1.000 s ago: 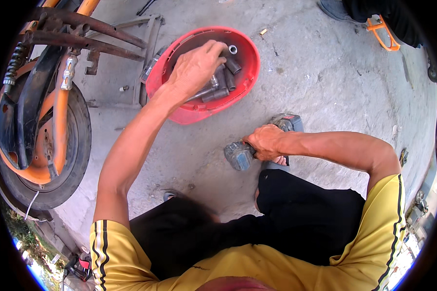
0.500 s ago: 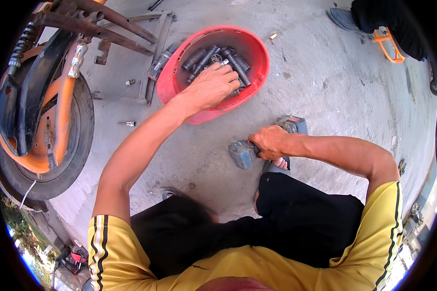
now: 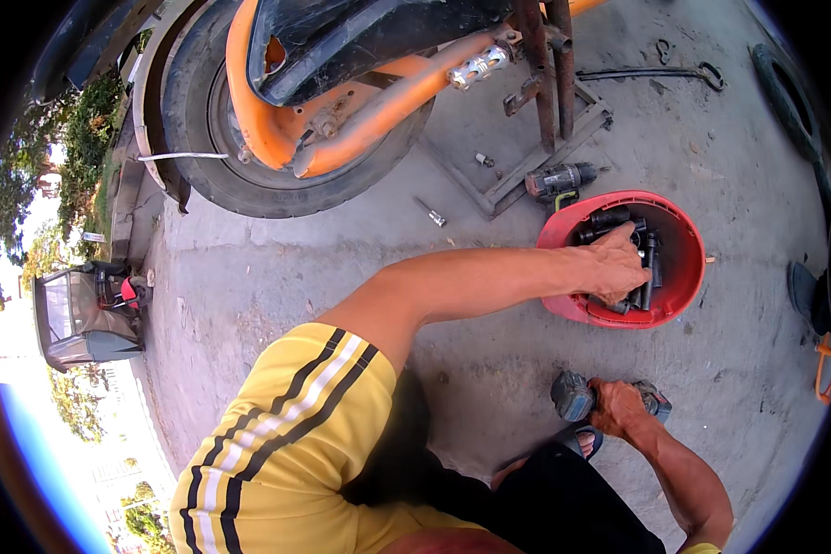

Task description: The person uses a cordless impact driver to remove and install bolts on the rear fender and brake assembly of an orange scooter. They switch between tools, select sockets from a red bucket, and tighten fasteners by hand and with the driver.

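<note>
An upturned red hard hat point(image 3: 692, 247) rests on the concrete, holding several dark cylindrical sockets point(image 3: 651, 277). My left hand point(image 3: 616, 263) reaches inside, its fingers bent down among the sockets; the fingertips and whatever they grip are hidden. Closer to my body, my right hand point(image 3: 617, 408) is wrapped around the handle of a cordless power tool point(image 3: 572, 396). Its head and its battery stick out on either side of my fist. The tool is low near my foot.
An orange motorbike frame with its wheel point(image 3: 194, 111) stands at the upper left on a metal stand point(image 3: 503, 189). A second cordless drill point(image 3: 560, 180) lies against the hard hat. A spark plug point(image 3: 436, 218) lies on the floor. Another person's shoe point(image 3: 805, 288) is at the right.
My view has turned left, so the motorbike and hard hat appear further right. My left hand stays in the hard hat, its fingers shifted slightly; my right keeps hold of the tool.
</note>
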`<move>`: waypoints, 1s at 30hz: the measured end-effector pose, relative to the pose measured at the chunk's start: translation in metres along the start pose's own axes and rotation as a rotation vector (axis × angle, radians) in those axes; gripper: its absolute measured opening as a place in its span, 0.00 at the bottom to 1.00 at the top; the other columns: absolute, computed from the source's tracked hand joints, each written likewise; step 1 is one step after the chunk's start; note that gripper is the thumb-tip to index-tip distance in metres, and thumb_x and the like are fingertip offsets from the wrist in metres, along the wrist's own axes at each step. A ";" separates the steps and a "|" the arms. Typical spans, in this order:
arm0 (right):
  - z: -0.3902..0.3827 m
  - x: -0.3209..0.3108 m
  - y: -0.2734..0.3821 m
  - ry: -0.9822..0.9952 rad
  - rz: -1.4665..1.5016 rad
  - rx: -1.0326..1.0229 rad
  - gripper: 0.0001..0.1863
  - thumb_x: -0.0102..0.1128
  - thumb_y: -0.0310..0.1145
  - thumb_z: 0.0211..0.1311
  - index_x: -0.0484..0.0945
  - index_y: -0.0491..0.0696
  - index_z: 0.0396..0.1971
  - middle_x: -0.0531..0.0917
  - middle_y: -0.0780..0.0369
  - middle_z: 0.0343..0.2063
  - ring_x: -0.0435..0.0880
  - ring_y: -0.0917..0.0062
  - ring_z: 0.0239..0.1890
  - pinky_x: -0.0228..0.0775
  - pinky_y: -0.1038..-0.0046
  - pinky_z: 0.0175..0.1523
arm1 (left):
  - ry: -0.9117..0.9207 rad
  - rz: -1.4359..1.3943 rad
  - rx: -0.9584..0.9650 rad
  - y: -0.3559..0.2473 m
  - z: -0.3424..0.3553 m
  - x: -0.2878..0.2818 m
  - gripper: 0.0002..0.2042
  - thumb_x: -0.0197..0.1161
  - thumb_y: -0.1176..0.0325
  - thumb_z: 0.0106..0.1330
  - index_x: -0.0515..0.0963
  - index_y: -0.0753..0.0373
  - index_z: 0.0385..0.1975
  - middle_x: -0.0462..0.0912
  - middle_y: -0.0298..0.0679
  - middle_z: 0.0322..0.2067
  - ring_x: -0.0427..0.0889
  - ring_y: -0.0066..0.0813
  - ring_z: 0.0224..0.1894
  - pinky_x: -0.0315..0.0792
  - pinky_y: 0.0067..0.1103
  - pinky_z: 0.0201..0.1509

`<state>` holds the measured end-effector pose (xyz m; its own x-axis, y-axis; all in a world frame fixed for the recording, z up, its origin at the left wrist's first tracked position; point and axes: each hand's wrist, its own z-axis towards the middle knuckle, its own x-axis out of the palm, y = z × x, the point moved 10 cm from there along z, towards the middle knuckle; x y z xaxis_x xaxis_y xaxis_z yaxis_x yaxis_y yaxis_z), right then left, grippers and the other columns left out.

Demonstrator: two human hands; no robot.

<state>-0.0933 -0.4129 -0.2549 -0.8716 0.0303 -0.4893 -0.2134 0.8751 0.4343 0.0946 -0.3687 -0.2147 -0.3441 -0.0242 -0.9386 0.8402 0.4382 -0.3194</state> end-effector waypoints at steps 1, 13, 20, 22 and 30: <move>-0.003 -0.001 0.000 -0.010 0.011 -0.004 0.26 0.64 0.34 0.51 0.80 0.46 0.53 0.88 0.44 0.37 0.88 0.46 0.44 0.79 0.49 0.53 | 0.045 -0.027 -0.016 -0.001 0.002 0.000 0.10 0.62 0.61 0.65 0.87 0.58 0.33 0.89 0.42 0.25 0.90 0.41 0.38 0.64 0.52 0.61; 0.003 0.003 0.000 0.005 0.009 0.037 0.26 0.65 0.35 0.50 0.81 0.46 0.52 0.88 0.44 0.37 0.88 0.46 0.44 0.78 0.48 0.54 | -0.040 0.185 -0.051 -0.006 0.005 0.002 0.14 0.69 0.61 0.53 0.83 0.60 0.36 0.88 0.40 0.25 0.90 0.39 0.38 0.66 0.46 0.59; -0.007 0.002 -0.010 -0.002 0.108 0.040 0.21 0.65 0.35 0.50 0.83 0.45 0.47 0.88 0.46 0.36 0.88 0.49 0.44 0.81 0.50 0.49 | -0.142 -0.208 -0.008 0.020 0.013 -0.022 0.10 0.64 0.62 0.64 0.77 0.58 0.40 0.84 0.47 0.26 0.84 0.54 0.33 0.72 0.44 0.44; -0.003 0.001 -0.007 0.005 0.110 0.020 0.22 0.66 0.35 0.51 0.83 0.45 0.48 0.89 0.47 0.38 0.89 0.50 0.45 0.81 0.52 0.49 | -0.077 -0.187 -0.032 0.018 0.004 -0.026 0.10 0.61 0.64 0.69 0.77 0.59 0.45 0.86 0.49 0.31 0.84 0.54 0.38 0.74 0.44 0.46; 0.002 0.009 -0.008 -0.046 0.112 0.002 0.25 0.65 0.35 0.52 0.82 0.46 0.53 0.88 0.46 0.34 0.89 0.49 0.41 0.81 0.51 0.47 | -0.059 0.055 0.129 -0.010 -0.004 -0.028 0.14 0.64 0.69 0.65 0.81 0.56 0.51 0.83 0.41 0.39 0.84 0.42 0.48 0.75 0.38 0.56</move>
<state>-0.0989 -0.4184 -0.2639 -0.8686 0.1501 -0.4722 -0.1149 0.8660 0.4867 0.0937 -0.3687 -0.1847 -0.2746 -0.0575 -0.9598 0.9052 0.3214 -0.2782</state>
